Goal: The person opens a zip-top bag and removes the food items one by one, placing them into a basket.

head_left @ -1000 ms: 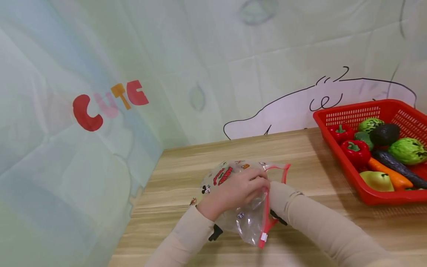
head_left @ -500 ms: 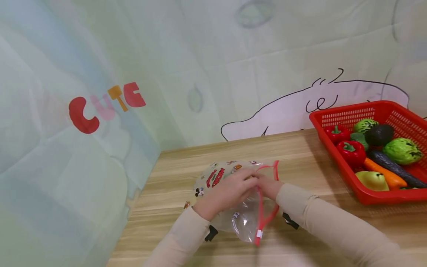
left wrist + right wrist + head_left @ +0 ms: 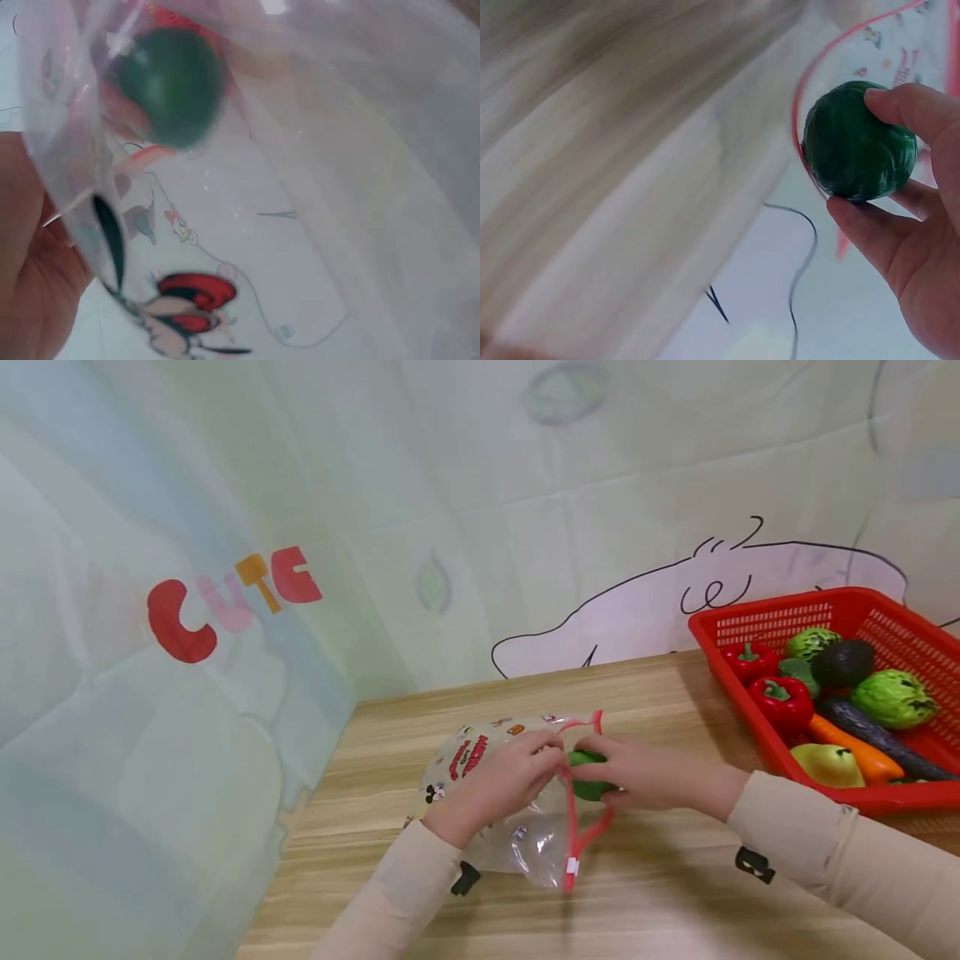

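A round, glossy green fruit is at the red-edged mouth of a clear zip bag with cartoon prints. My right hand grips it between thumb and fingers, as the right wrist view shows with the green fruit beside the bag's red rim. My left hand pinches the bag's red edge and holds the mouth apart. In the left wrist view, the green fruit shows blurred through the plastic. A white slider sits near the lower end of the red zip.
On the right of the wooden table stands a red basket. It holds red bell peppers, a carrot, a pear, a dark avocado and other green produce. A printed cloth backdrop rises behind the table.
My right hand has drawn back to the right from deep inside the bag to its mouth, and the green fruit now shows in its fingers. My left hand still holds the bag's edge.
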Demonstrator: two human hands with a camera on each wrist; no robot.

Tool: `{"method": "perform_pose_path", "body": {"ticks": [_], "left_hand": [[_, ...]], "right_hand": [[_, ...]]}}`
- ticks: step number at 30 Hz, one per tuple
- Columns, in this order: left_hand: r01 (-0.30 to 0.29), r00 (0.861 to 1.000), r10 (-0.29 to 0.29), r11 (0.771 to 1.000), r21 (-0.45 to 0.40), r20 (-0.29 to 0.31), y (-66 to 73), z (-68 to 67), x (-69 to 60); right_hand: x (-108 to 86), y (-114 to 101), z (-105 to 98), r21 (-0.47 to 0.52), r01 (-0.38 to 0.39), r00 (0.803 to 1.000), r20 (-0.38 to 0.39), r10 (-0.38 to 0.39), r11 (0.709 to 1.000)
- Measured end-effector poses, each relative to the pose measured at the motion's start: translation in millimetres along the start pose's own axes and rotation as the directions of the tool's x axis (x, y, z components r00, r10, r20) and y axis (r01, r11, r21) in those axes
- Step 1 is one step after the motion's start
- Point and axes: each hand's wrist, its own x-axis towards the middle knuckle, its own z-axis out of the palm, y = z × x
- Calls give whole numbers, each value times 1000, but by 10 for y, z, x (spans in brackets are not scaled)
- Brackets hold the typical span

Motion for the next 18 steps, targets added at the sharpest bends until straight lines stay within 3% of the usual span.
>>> {"method": "perform_pose_path", "body": {"ticks": [5,10,14,18], "left_hand": [[68,998,-68,998,3,13,-68,-5,-27],[107,994,-107,994,26,15,-127,12,-45],[174,984,-175,984,47,38,-136,10,-77],[235,969,-239,970,61,63,-133,-4,-146]], "right_hand": [[-233,-65,-290,-28,-13,999,-32,12,1000],[-482,-56,-611,-30,-111,994,-11,111,993],[-744,34,-872,5,-239,971,-18,239,971],[-1044,260,-1056,-15,-377,926,-24,377,926]]}}
